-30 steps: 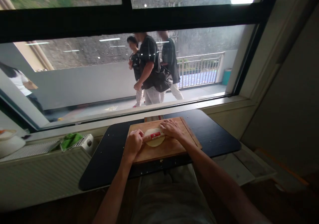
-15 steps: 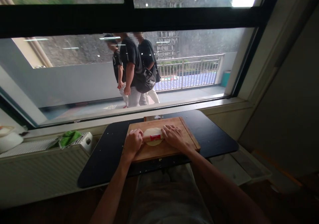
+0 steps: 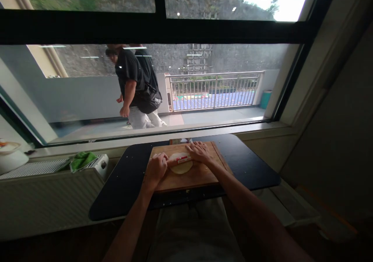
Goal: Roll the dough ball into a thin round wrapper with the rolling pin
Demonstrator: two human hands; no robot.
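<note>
A wooden cutting board (image 3: 198, 178) lies on a black tabletop (image 3: 125, 184) in front of me. On the board sits a thin round of pale dough (image 3: 181, 167). A wooden rolling pin with a red label (image 3: 182, 159) lies across the dough. My left hand (image 3: 156, 168) is curled over the pin's left end. My right hand (image 3: 201, 152) rests palm-down on the pin's right end with its fingers flat and pressed onto it.
A big window fills the wall behind the table, with people walking on the balcony outside (image 3: 132, 87). Left of the table a radiator carries a green cloth (image 3: 81, 160) and a white appliance (image 3: 101, 163). A white pot (image 3: 10, 159) stands at far left.
The rolling pin and both hands rolled toward me and then back away over the dough. The people outside walked leftward. My view tilted down slightly.
</note>
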